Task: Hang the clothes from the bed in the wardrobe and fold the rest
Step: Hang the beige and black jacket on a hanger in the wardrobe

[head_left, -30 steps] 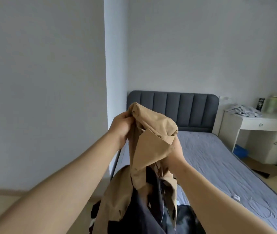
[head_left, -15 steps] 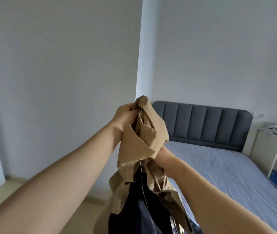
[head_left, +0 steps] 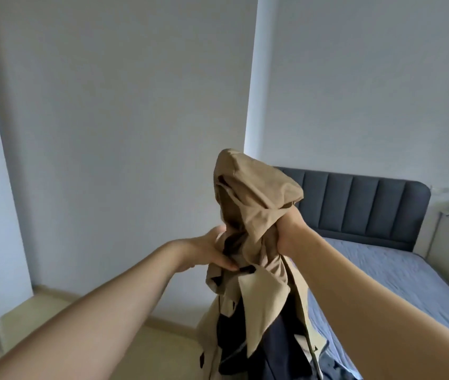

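— Where is the left grip [head_left: 212, 253]?
— On the left flank of the beige trench coat [head_left: 256, 198], thumb and fingers pinching a fold above the dark navy cloth inside it.
— And the coat itself?
— It's held up in the air before the wall, long axis vertical. The bunched top points up and the rest hangs down out of frame.
— The right grip [head_left: 289, 231]?
— Higher, clamped in a fist round the gathered cloth just under the top. It seems to bear the weight, so I'd judge the lower left one is freer to hunt for the collar.
— Further right?
— The bed [head_left: 382, 270] and its grey headboard [head_left: 354, 204]. No wardrobe or hanger shows.
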A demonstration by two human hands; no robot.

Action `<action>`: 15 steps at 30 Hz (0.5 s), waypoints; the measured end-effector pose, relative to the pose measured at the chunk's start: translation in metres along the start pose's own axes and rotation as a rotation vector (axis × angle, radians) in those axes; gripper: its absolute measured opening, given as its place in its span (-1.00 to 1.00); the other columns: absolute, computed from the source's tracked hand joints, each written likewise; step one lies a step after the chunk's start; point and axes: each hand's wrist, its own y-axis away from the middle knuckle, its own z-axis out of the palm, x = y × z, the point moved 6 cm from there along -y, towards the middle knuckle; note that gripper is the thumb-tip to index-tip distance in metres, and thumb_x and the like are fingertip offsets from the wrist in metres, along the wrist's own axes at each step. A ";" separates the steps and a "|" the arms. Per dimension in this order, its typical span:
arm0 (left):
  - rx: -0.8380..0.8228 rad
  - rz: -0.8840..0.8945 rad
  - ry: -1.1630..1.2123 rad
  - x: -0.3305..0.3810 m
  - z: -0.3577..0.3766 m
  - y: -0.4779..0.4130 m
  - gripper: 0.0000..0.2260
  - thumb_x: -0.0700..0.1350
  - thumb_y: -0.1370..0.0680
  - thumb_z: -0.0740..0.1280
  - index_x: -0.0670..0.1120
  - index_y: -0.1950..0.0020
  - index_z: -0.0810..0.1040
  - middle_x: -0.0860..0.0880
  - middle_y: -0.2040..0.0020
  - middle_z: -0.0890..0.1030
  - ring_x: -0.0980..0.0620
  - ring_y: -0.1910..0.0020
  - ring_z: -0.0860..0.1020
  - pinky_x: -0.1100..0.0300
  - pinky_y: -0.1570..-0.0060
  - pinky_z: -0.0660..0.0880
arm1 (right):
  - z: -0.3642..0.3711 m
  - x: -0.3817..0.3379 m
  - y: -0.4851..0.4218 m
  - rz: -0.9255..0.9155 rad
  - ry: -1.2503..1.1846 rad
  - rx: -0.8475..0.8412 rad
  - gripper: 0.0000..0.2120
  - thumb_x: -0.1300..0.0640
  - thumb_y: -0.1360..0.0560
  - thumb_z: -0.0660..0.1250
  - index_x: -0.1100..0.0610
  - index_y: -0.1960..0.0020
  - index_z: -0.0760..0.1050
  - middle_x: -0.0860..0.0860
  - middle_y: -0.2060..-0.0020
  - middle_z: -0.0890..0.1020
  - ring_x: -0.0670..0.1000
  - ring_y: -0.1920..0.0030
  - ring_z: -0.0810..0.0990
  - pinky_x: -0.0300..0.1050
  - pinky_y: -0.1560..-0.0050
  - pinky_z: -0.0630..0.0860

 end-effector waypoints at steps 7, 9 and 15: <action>0.130 0.038 0.363 -0.019 -0.013 0.006 -0.89 -0.18 -0.57 0.24 -0.15 0.00 0.55 -0.07 0.14 0.63 0.01 0.17 0.59 0.10 0.05 0.55 | 0.022 0.003 0.008 0.027 -0.048 -0.106 -0.64 -0.12 -0.54 0.18 0.07 0.32 0.40 -0.02 0.60 0.48 -0.05 0.48 0.46 -0.23 0.46 0.36; 0.268 0.019 0.484 -0.015 -0.022 0.008 -0.77 -0.25 -0.59 0.13 -0.18 0.18 0.52 -0.13 0.26 0.58 -0.01 0.30 0.54 0.16 0.27 0.51 | 0.017 0.010 0.005 0.039 -0.067 -0.046 -0.66 -0.13 -0.52 0.22 0.07 0.31 0.40 -0.03 0.61 0.47 -0.05 0.41 0.44 -0.20 0.37 0.38; 0.257 -0.036 0.625 -0.014 -0.010 0.012 -0.81 -0.15 -0.59 0.16 -0.12 0.07 0.56 -0.07 0.26 0.67 0.01 0.28 0.65 0.24 0.35 0.54 | 0.006 0.015 -0.002 0.051 -0.114 0.002 -0.69 -0.06 -0.52 0.23 0.07 0.34 0.41 -0.06 0.61 0.49 -0.07 0.41 0.46 -0.21 0.30 0.42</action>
